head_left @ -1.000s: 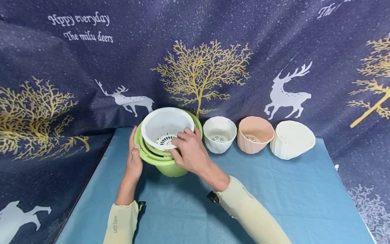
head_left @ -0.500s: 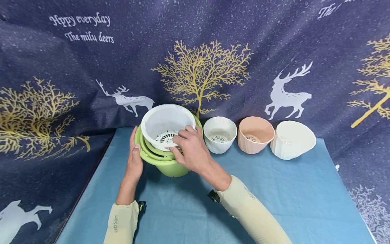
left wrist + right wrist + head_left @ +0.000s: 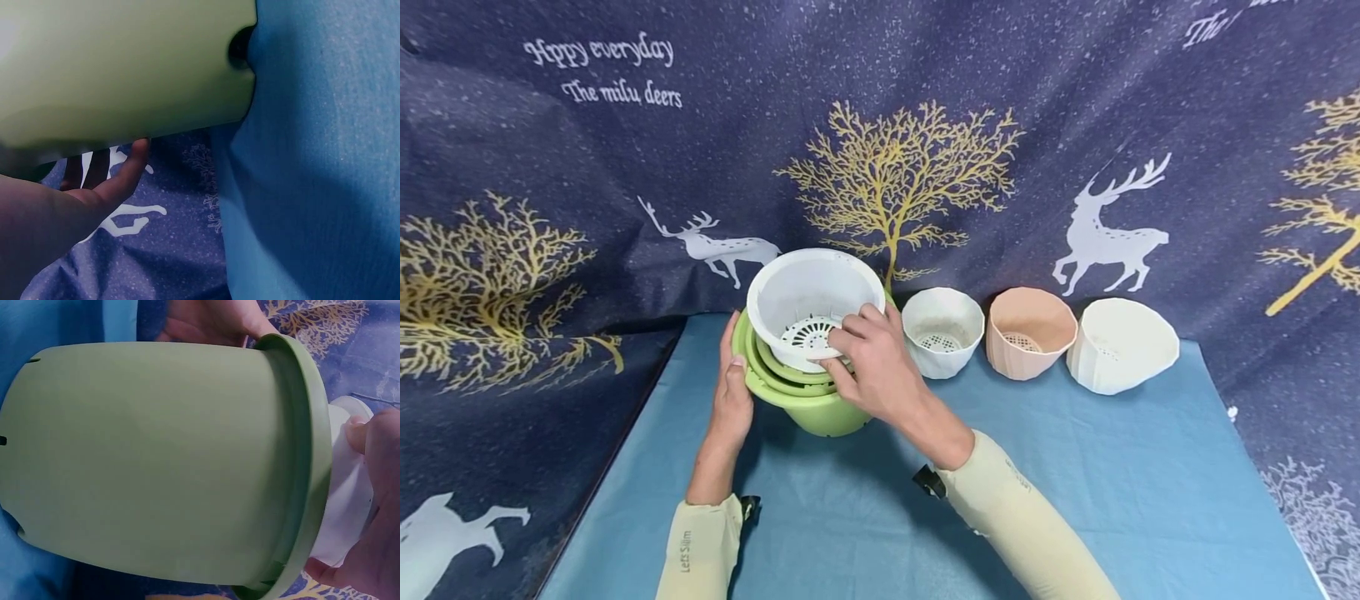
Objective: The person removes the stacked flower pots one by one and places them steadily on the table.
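Nested green flowerpots (image 3: 827,414) stand at the left of the table, with more than one green rim showing. A white flowerpot (image 3: 815,283) with a slotted bottom sits partly inside them, its rim raised above theirs. My right hand (image 3: 880,358) pinches the white pot's near right rim, thumb outside and fingers inside; the right wrist view shows its white wall (image 3: 344,494) standing out of the green rim. My left hand (image 3: 732,392) holds the outer green pot's left side, thumb by the rim. The left wrist view shows its fingers against the green wall (image 3: 125,75).
To the right stand a small white faceted pot (image 3: 942,332), a pink one (image 3: 1028,333) and a cream one (image 3: 1122,344) in a row. A blue cloth (image 3: 850,533) covers the table. A dark printed curtain (image 3: 880,50) hangs right behind the pots.
The white flowerpot has risen a little out of the green pots, lifted by my right hand. My left hand and the green pots have stayed nearly still.
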Tool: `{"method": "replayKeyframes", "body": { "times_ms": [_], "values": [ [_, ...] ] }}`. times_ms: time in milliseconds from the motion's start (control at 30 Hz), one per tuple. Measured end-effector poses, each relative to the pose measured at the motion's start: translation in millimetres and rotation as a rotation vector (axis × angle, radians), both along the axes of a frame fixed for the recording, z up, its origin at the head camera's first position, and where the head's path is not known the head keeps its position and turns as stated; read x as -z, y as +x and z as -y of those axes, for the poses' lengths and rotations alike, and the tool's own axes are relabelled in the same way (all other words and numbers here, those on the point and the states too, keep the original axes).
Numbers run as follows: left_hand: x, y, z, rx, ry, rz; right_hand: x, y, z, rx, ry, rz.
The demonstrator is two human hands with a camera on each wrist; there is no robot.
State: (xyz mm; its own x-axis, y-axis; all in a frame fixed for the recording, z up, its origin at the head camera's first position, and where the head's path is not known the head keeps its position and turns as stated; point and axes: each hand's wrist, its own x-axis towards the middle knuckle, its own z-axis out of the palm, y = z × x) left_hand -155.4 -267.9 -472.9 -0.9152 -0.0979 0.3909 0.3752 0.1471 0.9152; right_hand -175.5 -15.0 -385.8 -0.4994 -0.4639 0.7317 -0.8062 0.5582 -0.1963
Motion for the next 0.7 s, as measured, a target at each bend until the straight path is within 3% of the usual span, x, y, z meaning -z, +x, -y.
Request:
{"method": "replayKeyframes", "body": {
  "times_ms": [700],
  "values": [
    [-2.2,1.5,-1.2,0.001,-0.012,0.01,-17.3,4.0,-12,-0.046,-0.16,-0.047]
  ]
}}
